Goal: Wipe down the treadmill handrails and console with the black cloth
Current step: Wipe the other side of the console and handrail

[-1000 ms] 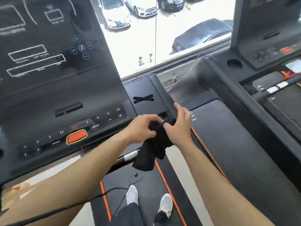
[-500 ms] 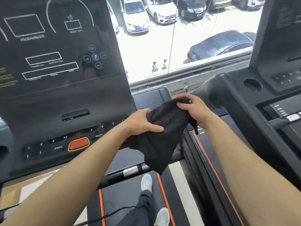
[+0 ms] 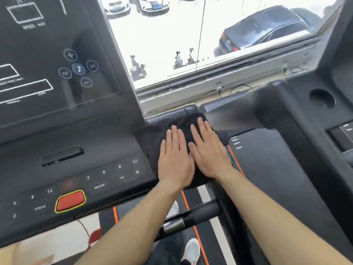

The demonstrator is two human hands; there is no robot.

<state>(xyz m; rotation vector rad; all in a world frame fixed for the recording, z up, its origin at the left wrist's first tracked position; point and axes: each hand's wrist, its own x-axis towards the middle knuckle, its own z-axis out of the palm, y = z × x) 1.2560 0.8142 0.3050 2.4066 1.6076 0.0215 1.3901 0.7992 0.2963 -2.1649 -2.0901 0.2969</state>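
Note:
The black cloth (image 3: 152, 138) lies spread flat on the right end of the treadmill console (image 3: 91, 153), over its tray corner. My left hand (image 3: 174, 159) and my right hand (image 3: 207, 150) rest side by side, palms down and fingers straight, pressed flat on top of the cloth. Neither hand grips it. The console's dark screen (image 3: 47, 64) rises at the left, with a row of number keys and a red stop button (image 3: 70, 201) below it. A black handrail bar (image 3: 191, 217) with a silver sensor band runs under my forearms.
A second treadmill (image 3: 286, 169) stands close on the right, with a cup holder (image 3: 321, 98) in its console. A window ahead looks down on parked cars. My white shoes (image 3: 191, 249) stand on the orange-edged belt below. A thin cable hangs under the console.
Both hands held the bunched cloth in the air before; now it is laid flat on the console's right end and both palms press on it. The view has moved closer.

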